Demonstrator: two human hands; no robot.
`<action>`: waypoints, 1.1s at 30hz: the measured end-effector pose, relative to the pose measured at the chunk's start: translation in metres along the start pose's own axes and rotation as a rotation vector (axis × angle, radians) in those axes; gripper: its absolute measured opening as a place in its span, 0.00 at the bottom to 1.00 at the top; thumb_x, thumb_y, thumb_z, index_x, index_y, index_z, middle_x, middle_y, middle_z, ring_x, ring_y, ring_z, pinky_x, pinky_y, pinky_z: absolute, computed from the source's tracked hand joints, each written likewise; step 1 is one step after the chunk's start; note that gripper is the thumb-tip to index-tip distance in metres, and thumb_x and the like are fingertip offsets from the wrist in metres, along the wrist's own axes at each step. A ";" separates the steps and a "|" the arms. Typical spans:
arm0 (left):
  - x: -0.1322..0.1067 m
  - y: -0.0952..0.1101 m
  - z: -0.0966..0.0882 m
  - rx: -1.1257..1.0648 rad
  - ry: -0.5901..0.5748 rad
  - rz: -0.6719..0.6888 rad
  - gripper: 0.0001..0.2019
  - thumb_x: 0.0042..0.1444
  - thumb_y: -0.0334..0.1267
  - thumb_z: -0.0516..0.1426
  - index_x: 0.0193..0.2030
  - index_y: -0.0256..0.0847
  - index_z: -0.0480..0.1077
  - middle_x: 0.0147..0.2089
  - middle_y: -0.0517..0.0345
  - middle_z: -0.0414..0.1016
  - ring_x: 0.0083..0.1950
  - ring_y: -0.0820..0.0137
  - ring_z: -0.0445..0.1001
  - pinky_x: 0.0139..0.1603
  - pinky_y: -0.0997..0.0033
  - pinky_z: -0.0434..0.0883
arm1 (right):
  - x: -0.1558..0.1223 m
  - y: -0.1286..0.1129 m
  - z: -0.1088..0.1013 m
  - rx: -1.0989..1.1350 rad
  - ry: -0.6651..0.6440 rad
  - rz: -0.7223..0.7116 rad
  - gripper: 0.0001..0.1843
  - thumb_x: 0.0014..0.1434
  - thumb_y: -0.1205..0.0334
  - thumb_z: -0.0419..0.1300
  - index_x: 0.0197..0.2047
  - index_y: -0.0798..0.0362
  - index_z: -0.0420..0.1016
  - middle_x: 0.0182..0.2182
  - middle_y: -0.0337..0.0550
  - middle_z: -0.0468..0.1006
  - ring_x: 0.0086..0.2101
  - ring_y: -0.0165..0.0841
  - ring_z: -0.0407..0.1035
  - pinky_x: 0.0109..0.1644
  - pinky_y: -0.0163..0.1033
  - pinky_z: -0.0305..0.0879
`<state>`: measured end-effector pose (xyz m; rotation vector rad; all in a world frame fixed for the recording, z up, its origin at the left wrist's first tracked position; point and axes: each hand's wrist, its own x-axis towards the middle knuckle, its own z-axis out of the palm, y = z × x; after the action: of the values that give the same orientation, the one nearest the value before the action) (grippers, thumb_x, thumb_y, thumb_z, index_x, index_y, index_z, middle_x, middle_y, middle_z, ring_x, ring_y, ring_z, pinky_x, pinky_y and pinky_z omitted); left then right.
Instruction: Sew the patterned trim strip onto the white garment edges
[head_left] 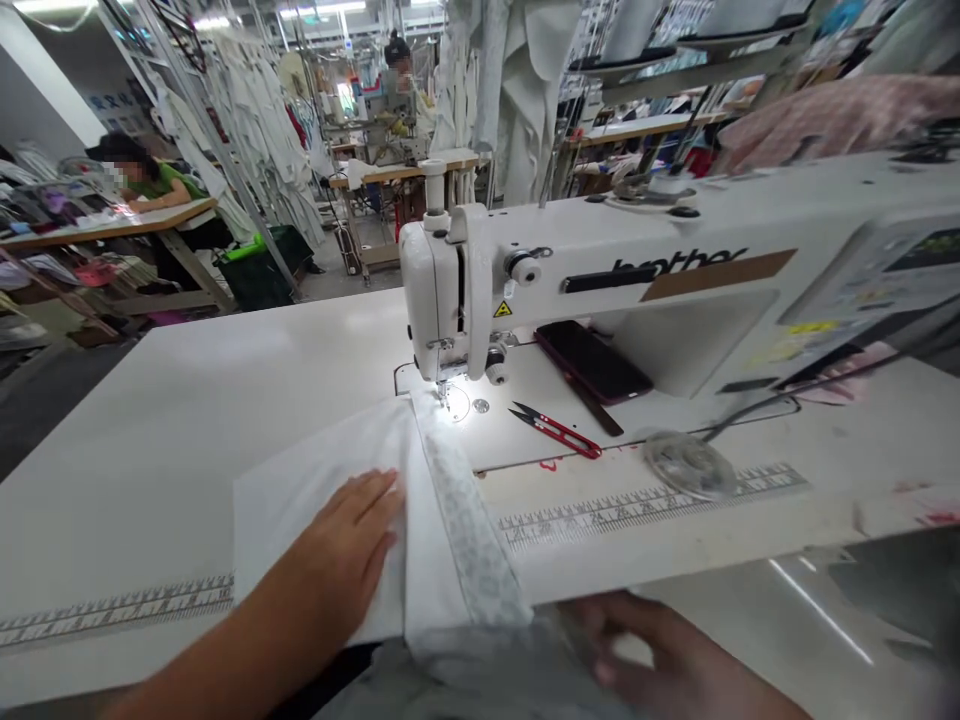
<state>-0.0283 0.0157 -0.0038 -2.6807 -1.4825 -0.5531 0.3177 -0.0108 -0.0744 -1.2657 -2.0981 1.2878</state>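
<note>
My left hand (356, 545) lies flat, fingers stretched, on a piece of white fabric (315, 465) left of the needle. Along the fabric's right side runs a pale strip with a faint grey-green pattern (469, 530); its far end reaches the lit presser foot (444, 392) of the white sewing machine (450, 290). The near end of the cloth hangs over the table's front edge. My right hand (645, 640) is below that edge, beside the hanging cloth. Motion smears its fingers, so I cannot tell whether they grip it.
Red thread snips (559, 432), a dark flat stick (600, 410) and a phone (592, 360) lie under the machine arm. A clear round disc (690, 465) sits by the ruler marking (652, 508) on the table (187, 400). Other people work at tables behind, near hanging garments (255, 130).
</note>
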 end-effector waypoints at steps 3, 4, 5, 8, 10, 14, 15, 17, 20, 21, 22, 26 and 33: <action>-0.014 0.039 0.004 -0.017 -0.032 -0.046 0.20 0.65 0.33 0.48 0.63 0.38 0.58 0.64 0.44 0.65 0.66 0.57 0.62 0.63 0.43 0.66 | 0.032 0.007 0.035 -0.090 0.109 -0.118 0.17 0.60 0.63 0.56 0.52 0.50 0.73 0.44 0.50 0.80 0.45 0.46 0.74 0.48 0.54 0.71; -0.017 0.049 0.006 -0.009 -0.043 -0.069 0.21 0.65 0.36 0.49 0.64 0.38 0.57 0.66 0.43 0.62 0.67 0.55 0.60 0.63 0.39 0.64 | 0.043 0.004 0.045 -0.102 0.107 -0.147 0.16 0.61 0.62 0.56 0.51 0.51 0.74 0.43 0.49 0.80 0.45 0.46 0.74 0.49 0.54 0.71; -0.019 0.056 0.009 0.004 -0.053 -0.092 0.23 0.65 0.38 0.49 0.65 0.37 0.55 0.67 0.41 0.60 0.68 0.52 0.58 0.61 0.34 0.63 | 0.052 0.000 0.053 -0.110 0.099 -0.169 0.14 0.61 0.62 0.56 0.49 0.51 0.75 0.42 0.48 0.80 0.44 0.45 0.75 0.50 0.54 0.70; -0.028 0.056 0.013 0.046 -0.089 -0.169 0.26 0.65 0.44 0.50 0.66 0.36 0.54 0.68 0.38 0.58 0.69 0.48 0.55 0.59 0.28 0.59 | 0.053 -0.016 0.058 -0.138 0.057 -0.210 0.09 0.63 0.63 0.55 0.37 0.49 0.77 0.36 0.42 0.81 0.42 0.42 0.75 0.50 0.48 0.70; -0.035 0.037 0.009 0.057 -0.108 -0.195 0.25 0.65 0.46 0.51 0.65 0.37 0.56 0.67 0.39 0.59 0.69 0.51 0.56 0.63 0.32 0.56 | 0.031 -0.028 0.049 -0.156 0.037 -0.217 0.11 0.63 0.64 0.53 0.33 0.48 0.76 0.34 0.40 0.80 0.40 0.40 0.75 0.46 0.43 0.71; -0.041 -0.016 -0.007 -0.003 -0.169 -0.185 0.24 0.65 0.47 0.48 0.65 0.41 0.59 0.68 0.46 0.59 0.70 0.60 0.56 0.68 0.46 0.54 | -0.036 -0.061 0.037 -0.267 0.043 -0.168 0.14 0.64 0.64 0.52 0.27 0.50 0.71 0.25 0.40 0.75 0.27 0.35 0.71 0.32 0.37 0.68; -0.040 -0.027 -0.012 -0.028 -0.187 -0.179 0.24 0.65 0.47 0.48 0.65 0.42 0.59 0.68 0.47 0.59 0.70 0.60 0.56 0.68 0.47 0.53 | -0.049 -0.071 0.041 -0.288 0.012 -0.181 0.13 0.64 0.65 0.52 0.27 0.50 0.71 0.26 0.41 0.76 0.28 0.35 0.71 0.34 0.37 0.68; -0.035 -0.040 -0.020 -0.074 -0.176 -0.214 0.22 0.64 0.47 0.49 0.63 0.42 0.63 0.67 0.49 0.61 0.69 0.58 0.56 0.68 0.45 0.52 | -0.063 -0.089 0.058 -0.270 -0.087 -0.251 0.12 0.63 0.67 0.52 0.28 0.50 0.70 0.29 0.43 0.76 0.33 0.35 0.71 0.39 0.36 0.67; -0.033 -0.027 -0.032 -0.130 -0.045 -0.333 0.18 0.61 0.46 0.51 0.51 0.40 0.73 0.60 0.47 0.71 0.64 0.53 0.63 0.66 0.45 0.55 | -0.056 -0.107 0.095 -0.129 -0.343 -0.363 0.14 0.62 0.66 0.53 0.24 0.52 0.66 0.26 0.41 0.73 0.31 0.33 0.69 0.35 0.33 0.64; -0.037 -0.014 -0.035 -0.149 -0.005 -0.371 0.17 0.61 0.47 0.51 0.47 0.39 0.75 0.55 0.47 0.75 0.60 0.53 0.68 0.63 0.49 0.61 | -0.050 -0.111 0.106 -0.097 -0.388 -0.381 0.13 0.61 0.65 0.54 0.24 0.52 0.66 0.25 0.39 0.73 0.29 0.32 0.68 0.33 0.32 0.63; -0.043 0.002 -0.037 -0.203 -0.001 -0.419 0.18 0.62 0.48 0.50 0.43 0.40 0.76 0.48 0.48 0.78 0.53 0.56 0.72 0.57 0.55 0.67 | -0.044 -0.115 0.115 -0.070 -0.419 -0.398 0.11 0.60 0.64 0.55 0.25 0.53 0.67 0.26 0.39 0.73 0.29 0.31 0.68 0.32 0.31 0.63; -0.078 0.067 -0.035 -0.901 -0.297 -0.755 0.24 0.60 0.58 0.48 0.30 0.38 0.71 0.27 0.58 0.72 0.24 0.73 0.66 0.24 0.74 0.63 | -0.030 -0.134 0.132 0.022 -0.457 -0.464 0.06 0.60 0.61 0.57 0.39 0.54 0.71 0.36 0.39 0.76 0.36 0.31 0.71 0.38 0.29 0.64; -0.100 0.095 -0.034 -1.585 0.092 -1.030 0.20 0.48 0.50 0.65 0.38 0.36 0.70 0.31 0.60 0.73 0.31 0.75 0.67 0.33 0.77 0.64 | -0.028 -0.161 0.153 0.202 -0.520 -0.255 0.17 0.50 0.72 0.57 0.45 0.54 0.73 0.40 0.41 0.78 0.38 0.33 0.73 0.39 0.30 0.65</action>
<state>-0.0081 -0.1244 0.0095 -1.7345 -3.1502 -2.7403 0.1469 -0.1415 -0.0129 -0.5940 -2.2864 1.7905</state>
